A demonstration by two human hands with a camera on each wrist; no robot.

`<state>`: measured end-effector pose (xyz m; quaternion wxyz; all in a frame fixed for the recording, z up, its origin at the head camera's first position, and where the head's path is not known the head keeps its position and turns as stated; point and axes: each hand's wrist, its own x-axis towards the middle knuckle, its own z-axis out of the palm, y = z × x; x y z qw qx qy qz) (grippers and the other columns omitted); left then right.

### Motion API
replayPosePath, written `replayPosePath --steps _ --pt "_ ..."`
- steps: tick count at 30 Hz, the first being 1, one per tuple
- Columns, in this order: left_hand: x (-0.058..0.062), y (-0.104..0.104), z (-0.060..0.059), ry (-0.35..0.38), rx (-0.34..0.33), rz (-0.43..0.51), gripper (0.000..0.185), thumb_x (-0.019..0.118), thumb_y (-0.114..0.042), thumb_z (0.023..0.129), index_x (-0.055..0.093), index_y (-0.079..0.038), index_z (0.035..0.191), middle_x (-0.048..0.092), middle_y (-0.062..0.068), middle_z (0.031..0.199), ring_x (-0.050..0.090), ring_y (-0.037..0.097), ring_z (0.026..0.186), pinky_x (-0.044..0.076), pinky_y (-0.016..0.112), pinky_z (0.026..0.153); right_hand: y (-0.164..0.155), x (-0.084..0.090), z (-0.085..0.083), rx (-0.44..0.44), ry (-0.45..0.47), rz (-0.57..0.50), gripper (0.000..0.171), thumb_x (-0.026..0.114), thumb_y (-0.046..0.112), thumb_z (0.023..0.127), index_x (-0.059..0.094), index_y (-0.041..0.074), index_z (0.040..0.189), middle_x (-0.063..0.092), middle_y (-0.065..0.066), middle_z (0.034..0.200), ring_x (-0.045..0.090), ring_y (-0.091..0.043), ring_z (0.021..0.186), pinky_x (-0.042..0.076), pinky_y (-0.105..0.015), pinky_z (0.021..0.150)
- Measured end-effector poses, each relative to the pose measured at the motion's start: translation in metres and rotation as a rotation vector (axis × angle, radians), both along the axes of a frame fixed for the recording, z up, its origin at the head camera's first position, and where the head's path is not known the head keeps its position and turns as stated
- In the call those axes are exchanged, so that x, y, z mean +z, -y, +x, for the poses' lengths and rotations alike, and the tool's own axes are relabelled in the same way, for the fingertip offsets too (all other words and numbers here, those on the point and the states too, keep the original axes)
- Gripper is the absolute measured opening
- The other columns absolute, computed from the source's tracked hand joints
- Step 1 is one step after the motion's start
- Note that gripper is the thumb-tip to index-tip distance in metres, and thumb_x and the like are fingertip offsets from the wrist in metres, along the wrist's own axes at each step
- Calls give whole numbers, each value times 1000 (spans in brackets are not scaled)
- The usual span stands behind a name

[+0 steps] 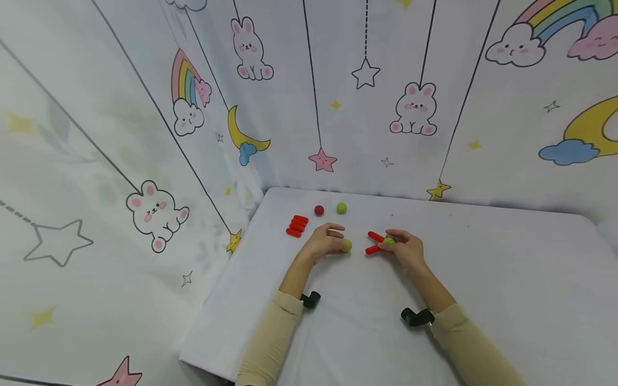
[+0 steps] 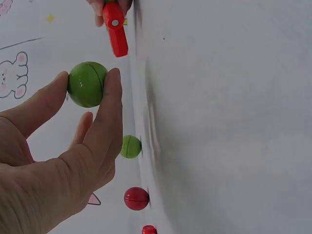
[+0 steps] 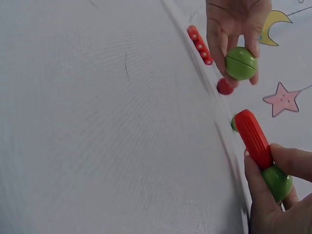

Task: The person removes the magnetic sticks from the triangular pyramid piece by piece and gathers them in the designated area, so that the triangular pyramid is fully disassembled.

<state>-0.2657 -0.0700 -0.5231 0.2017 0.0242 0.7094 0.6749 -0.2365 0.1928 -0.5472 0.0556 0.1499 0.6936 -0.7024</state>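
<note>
Two hands worked above the desk [image 1: 483,257]: the left hand [image 1: 324,242] pinched a green ball [image 1: 346,245], and the right hand [image 1: 404,247] gripped a green ball with red rods [image 1: 374,242]. Joining them cleanly seemed to need the socket squarely aligned.

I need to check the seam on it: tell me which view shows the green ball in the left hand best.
The left wrist view: the green ball fills it, pinched by the left hand, seam plain. The right wrist view shows it smaller, seam visible. The head view shows a small speck.
</note>
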Motion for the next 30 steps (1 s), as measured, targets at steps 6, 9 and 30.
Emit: replayPosePath --steps 6,9,30 --pt "5 -3 -10 -93 -12 -79 55 80 -3 89 59 0 140 59 26 137 69 26 105 62 35 89 -1 -4 0 -5 4 -7 62 83 0 86 59 1 143 56 -19 145 56 -21 119 58 -18 83" --pt "13 -5 -17 -151 2 -132 51 81 -7 90 62 -3 137 62 23 135 68 25 105 61 35 91 0 -5 -1 -5 1 -21 62 83 0 87 58 1 144 55 -18 146 54 -23 122 58 -17 83" --pt "36 -34 -78 -307 25 -263 46 81 -8 89 66 -15 132 68 9 127 63 25 111 53 46 100 6 -6 3 -14 -18 15 54 79 1 90 61 1 140 58 -18 141 54 -27 124 58 -18 81"
